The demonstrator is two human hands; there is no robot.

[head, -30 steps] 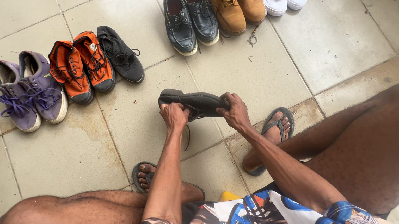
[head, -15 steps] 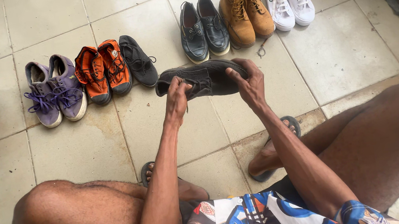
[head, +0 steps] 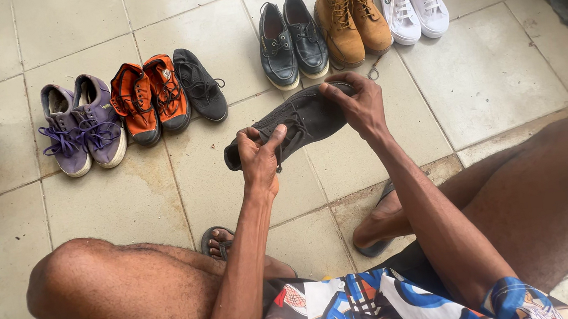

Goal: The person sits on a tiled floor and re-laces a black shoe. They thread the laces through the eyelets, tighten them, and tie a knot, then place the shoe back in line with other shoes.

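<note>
Hands (head: 309,129) gripping dark shoe (head: 297,121), above tiles (head: 482,77)

Soft even daylight, faint shadows, sharp focus, slight wide-angle edge distortion

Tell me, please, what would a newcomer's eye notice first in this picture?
First, the dark shoe held in the air at the centre, the left hand at one end and the right hand at the other. Behind it, shoes stand in a row on the tiled floor: purple sneakers, orange shoes, tan boots, white sneakers.
</note>
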